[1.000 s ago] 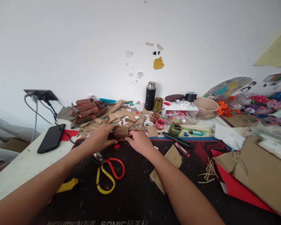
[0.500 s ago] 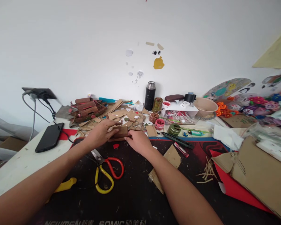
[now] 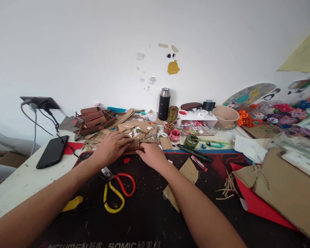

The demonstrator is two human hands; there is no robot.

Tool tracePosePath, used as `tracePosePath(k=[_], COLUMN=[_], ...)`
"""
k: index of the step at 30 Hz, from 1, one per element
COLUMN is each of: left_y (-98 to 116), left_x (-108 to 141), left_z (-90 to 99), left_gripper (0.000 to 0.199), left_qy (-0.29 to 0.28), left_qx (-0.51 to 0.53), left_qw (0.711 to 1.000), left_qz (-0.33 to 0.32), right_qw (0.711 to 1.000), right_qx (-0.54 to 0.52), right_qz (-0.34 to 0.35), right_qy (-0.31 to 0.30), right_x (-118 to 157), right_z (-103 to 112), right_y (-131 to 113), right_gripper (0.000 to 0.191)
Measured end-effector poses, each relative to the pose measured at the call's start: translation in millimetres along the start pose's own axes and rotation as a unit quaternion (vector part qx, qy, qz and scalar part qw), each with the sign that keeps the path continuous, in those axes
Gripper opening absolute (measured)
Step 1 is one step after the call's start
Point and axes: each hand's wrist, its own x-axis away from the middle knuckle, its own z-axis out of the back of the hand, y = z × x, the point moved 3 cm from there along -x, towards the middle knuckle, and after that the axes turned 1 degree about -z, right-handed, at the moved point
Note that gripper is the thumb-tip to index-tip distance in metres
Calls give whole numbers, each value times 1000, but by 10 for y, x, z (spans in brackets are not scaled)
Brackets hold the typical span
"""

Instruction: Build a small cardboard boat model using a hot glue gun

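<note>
A small brown cardboard piece (image 3: 134,145) stands at the far edge of the dark desk mat, between my two hands. My left hand (image 3: 110,146) grips it from the left, fingers together and laid along its top and face. At its right end my right hand (image 3: 152,155) pinches it between thumb and fingers; the fingertips are partly hidden. Just below the piece lies a red scrap (image 3: 126,160). Nearer to me are scissors (image 3: 114,189) with one red and one yellow handle, lying on the mat below my left hand.
Cardboard scraps (image 3: 126,125) and a brown cardboard model (image 3: 95,120) lie behind my hands. Paint jars (image 3: 175,135), a black flask (image 3: 164,105) and a utility knife (image 3: 195,153) sit to the right. A phone (image 3: 52,151) lies left; a large cardboard sheet (image 3: 286,189) lies right.
My left hand's fingers, raised and spread before, have come down together onto the cardboard piece. My right hand keeps its pinch. The whole view has shifted slightly.
</note>
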Motion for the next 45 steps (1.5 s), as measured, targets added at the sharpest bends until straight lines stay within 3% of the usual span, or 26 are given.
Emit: tracePosePath(k=[11,17,23,29,39,45], left_y=[-46,-247,-305,-234,-211,-181], left_x=[28,267,466,291,182,211], left_z=[-48,111,-5,-172,-236,-223], left_gripper=[45,54,40,39,32,27], left_qy=[-16,64,-31,-86,-57,-60], left_qx=[22,-11,-32,25,179,114], left_qw=[1000,990,993,985,972,981], left_qz=[9,122,113,145,145,145], right_qw=[1000,1000,1000,1000,1000,1000], right_qx=[-1,-4,-6,2,8,8], right_qz=[1,-5,-6,4,-6,-4], right_qy=[-5,-10,-8,-2,-6,-10], right_x=[4,5,12,9,13,26], right_z=[16,18,23,10,25,-20], right_y=[-10,-8,-9,-7,-24,-53], right_gripper=[20,21,21,20,21,24])
